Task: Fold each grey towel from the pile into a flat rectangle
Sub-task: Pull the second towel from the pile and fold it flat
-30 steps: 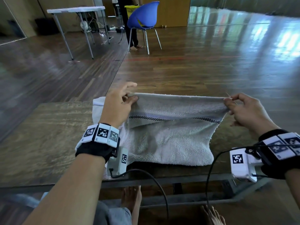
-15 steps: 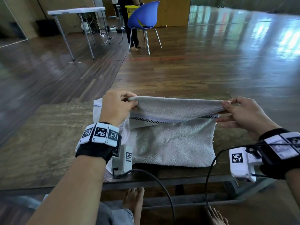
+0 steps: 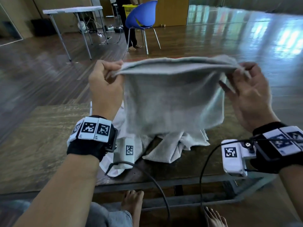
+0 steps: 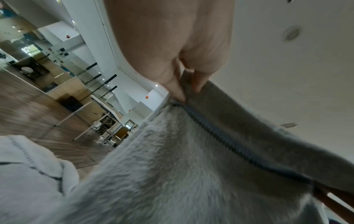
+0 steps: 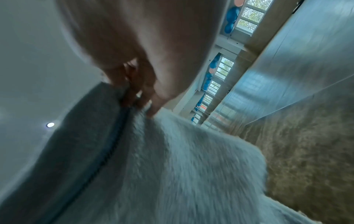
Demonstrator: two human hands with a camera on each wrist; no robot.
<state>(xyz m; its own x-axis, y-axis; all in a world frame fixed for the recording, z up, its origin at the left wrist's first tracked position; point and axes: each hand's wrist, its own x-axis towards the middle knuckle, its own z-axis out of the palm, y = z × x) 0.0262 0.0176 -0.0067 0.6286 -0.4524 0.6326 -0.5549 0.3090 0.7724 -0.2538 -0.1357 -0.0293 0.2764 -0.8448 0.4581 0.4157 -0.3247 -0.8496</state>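
A grey towel point(image 3: 173, 95) hangs doubled in the air above the wooden table point(image 3: 36, 141). My left hand point(image 3: 106, 79) pinches its top left corner and my right hand point(image 3: 246, 82) pinches its top right corner. The top edge stretches level between them. The left wrist view shows the thumb and fingers of the left hand point(image 4: 184, 89) closed on the towel point(image 4: 191, 166) by its dark stitched band. In the right wrist view, the right hand point(image 5: 138, 94) nips the towel point(image 5: 172, 166) the same way. A paler crumpled towel point(image 3: 172, 148) lies on the table under the hanging one.
Beyond the table is open wooden floor with a blue chair point(image 3: 141, 17), a person's legs point(image 3: 131, 36) behind it, a yellow basket point(image 3: 129, 9) and a white folding table point(image 3: 73, 10). My bare feet point(image 3: 132, 203) show under the table's near edge.
Both hands have lifted the towel off the table and raised it, so it now hangs free instead of lying half flat. The crumpled towel beneath has come into view.
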